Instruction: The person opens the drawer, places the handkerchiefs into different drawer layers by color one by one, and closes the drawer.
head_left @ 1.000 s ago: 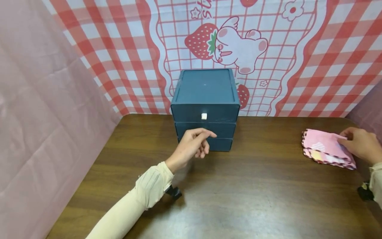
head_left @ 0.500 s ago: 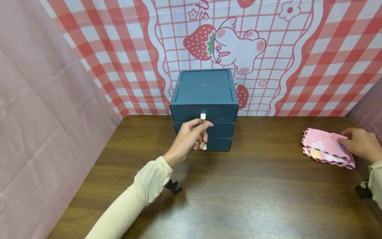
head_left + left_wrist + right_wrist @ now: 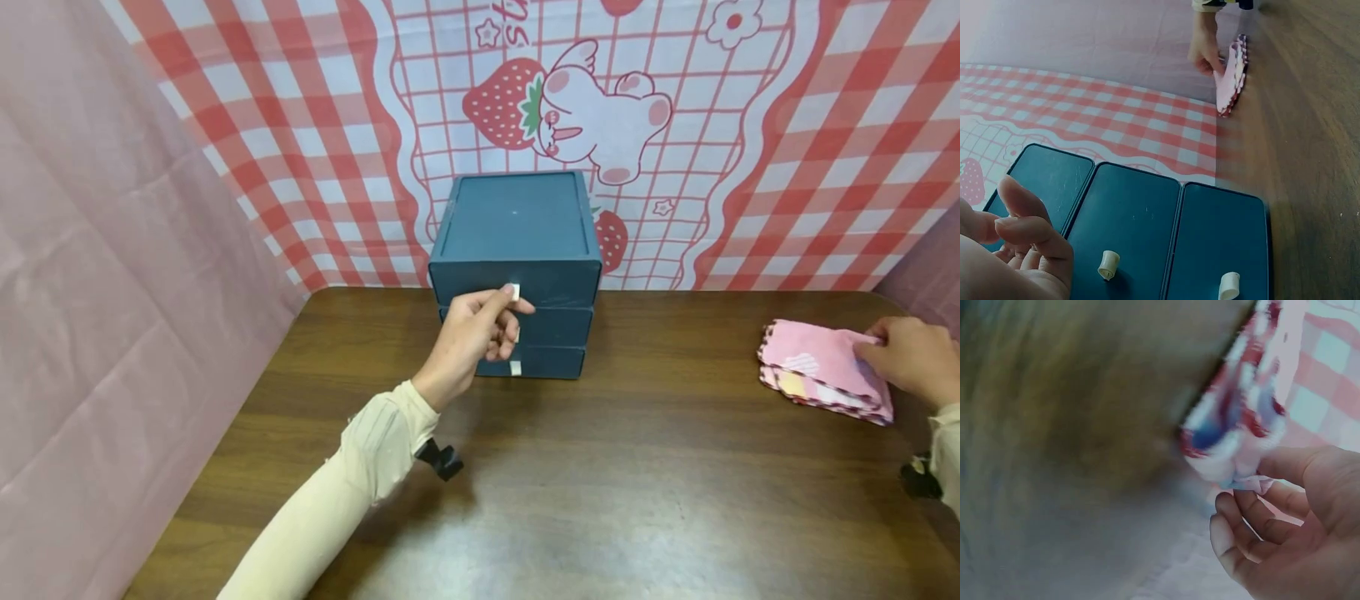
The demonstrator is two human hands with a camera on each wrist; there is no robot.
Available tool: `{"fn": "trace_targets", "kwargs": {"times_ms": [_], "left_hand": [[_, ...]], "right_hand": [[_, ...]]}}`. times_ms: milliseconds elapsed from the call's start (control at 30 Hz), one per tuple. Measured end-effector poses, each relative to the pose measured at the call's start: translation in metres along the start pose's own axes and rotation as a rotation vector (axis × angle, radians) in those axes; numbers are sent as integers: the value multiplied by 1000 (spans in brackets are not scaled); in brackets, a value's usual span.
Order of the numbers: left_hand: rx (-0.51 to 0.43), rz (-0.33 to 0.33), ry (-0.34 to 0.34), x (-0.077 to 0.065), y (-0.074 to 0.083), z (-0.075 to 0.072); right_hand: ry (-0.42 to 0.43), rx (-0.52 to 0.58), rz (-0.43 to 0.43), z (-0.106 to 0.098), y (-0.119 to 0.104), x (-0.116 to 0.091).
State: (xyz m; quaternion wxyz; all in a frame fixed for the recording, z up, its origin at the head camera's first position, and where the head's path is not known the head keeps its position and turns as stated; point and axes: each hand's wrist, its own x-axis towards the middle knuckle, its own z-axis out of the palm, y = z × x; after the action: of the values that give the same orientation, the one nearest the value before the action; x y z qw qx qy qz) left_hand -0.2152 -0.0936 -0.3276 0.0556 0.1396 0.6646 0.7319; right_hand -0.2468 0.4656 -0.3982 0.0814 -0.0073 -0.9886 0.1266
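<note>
A dark teal drawer unit [image 3: 517,217] with three drawers and white knobs stands at the back of the table. My left hand [image 3: 467,333] is at its front, thumb tip overlapping the top drawer's knob [image 3: 516,292] and index finger just beneath it. In the left wrist view my curled fingers [image 3: 1038,237] hide that knob, and I cannot tell whether they pinch it. All three drawers sit closed. At the far right my right hand [image 3: 917,354] pinches the edge of a folded pink cloth [image 3: 821,367] with dark patterned trim. The right wrist view shows thumb and fingers on a corner of the cloth [image 3: 1235,437].
The brown wooden table [image 3: 600,483] spreads in front of both arms. A red-and-white checked curtain [image 3: 337,150] hangs directly behind the drawer unit. Pink fabric [image 3: 135,292] closes off the left side. A small black piece [image 3: 441,460] hangs under the left wrist.
My left hand has risen from the middle drawer's front to the top drawer's knob, its thumb now overlapping that knob. The right hand and the pink cloth have barely moved.
</note>
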Motion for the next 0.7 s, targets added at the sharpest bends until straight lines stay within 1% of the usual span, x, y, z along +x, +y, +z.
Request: {"fn": "trace_targets", "kwargs": {"times_ms": [100, 167, 367, 467, 533, 700], "left_hand": [[4, 3, 6, 0, 1, 1], [0, 2, 10, 0, 1, 2], [-45, -31, 3, -1, 1, 0], [-49, -38, -2, -1, 1, 0], [-46, -38, -6, -1, 1, -1], [-41, -30, -11, -1, -1, 0]], "right_hand": [[68, 13, -35, -7, -9, -2], [96, 24, -50, -12, -16, -4], [130, 14, -63, -24, -36, -10], [160, 23, -65, -27, -44, -13], [187, 32, -73, -28, -47, -14], [216, 60, -87, -29, -49, -22]]}}
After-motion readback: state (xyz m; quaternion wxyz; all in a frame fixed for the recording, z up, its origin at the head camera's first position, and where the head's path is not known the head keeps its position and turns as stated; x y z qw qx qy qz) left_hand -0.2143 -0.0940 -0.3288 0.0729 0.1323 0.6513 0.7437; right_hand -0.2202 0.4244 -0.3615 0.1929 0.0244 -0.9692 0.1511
